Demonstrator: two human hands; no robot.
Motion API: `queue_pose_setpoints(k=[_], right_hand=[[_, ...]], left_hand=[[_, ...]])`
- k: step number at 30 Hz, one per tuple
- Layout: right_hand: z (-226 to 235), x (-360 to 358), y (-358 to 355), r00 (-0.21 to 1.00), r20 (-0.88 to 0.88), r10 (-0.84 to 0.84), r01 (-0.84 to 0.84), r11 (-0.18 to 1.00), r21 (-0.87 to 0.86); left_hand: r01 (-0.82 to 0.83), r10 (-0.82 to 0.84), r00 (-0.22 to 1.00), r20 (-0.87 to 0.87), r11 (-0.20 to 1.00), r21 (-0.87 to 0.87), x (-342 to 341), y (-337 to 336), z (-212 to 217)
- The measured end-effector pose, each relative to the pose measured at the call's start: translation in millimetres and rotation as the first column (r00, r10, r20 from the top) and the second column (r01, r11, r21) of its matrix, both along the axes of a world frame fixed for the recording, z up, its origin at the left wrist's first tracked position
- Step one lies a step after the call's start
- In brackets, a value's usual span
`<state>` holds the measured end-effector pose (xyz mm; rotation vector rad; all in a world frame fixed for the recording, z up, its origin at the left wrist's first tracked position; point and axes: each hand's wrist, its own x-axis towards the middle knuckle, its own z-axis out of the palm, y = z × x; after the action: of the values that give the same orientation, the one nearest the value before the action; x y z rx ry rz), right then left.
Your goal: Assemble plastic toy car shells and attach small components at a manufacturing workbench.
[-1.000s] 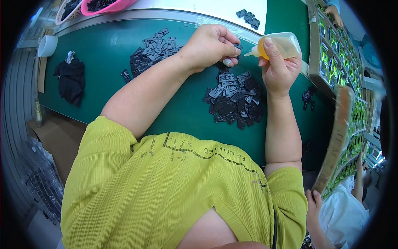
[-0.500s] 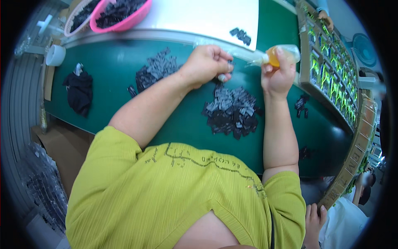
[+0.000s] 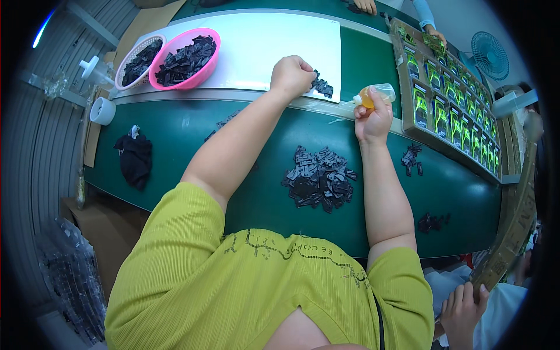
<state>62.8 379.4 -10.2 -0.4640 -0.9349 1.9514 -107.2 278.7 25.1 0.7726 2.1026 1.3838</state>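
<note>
My right hand (image 3: 374, 123) is wrapped round a small clear squeeze bottle (image 3: 383, 92) of orange-yellow liquid, tipped so its pale nozzle points left. At the right end of a white board (image 3: 256, 44), my left hand (image 3: 293, 76) is closed, its fingertips pinching a small black piece (image 3: 316, 74). Beside those fingertips, a short row of similar black pieces (image 3: 323, 87) lies on the board. A large heap of flat black pieces (image 3: 319, 178) rests on the green table between my forearms. Another heap (image 3: 226, 121) is mostly hidden behind my left forearm.
A pink bowl (image 3: 214, 63) and a paler basket (image 3: 119, 77), both with black pieces, stand at the far left. Dark cloth (image 3: 135, 160) lies at left. Rightward are a carton of yellow-green packaged items (image 3: 440, 111) and small black clusters (image 3: 412, 160). Other people's hands (image 3: 464, 309) show.
My left hand has moved forward from above the green table to the row on the white board. My right hand still holds the bottle, now farther from the left. The view has shifted.
</note>
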Motion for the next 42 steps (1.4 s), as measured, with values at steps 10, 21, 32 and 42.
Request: queue_pose_setpoints(k=[10,21,32,42], right_hand=[[-9,3,22,0.998,-0.057,0.028,-0.028,1.0,0.007],[-4,4,18,1.0,-0.015,0.028,-0.027,0.999,0.043],[-8,6,1,0.999,0.034,0.01,-0.01,1.0,-0.007],[-1,2,5,0.999,0.043,0.033,-0.034,0.999,0.007]], left_hand=[[0.146,-0.152,0.855,-0.497,0.988,-0.052,18,-37,6],[0.39,-0.522,0.807,-0.277,0.823,-0.413,76,-62,-4],[0.277,-0.265,0.912,0.313,0.961,0.004,67,-72,-10],[0.136,-0.269,0.901,0.341,0.92,0.367,57,-61,-45]])
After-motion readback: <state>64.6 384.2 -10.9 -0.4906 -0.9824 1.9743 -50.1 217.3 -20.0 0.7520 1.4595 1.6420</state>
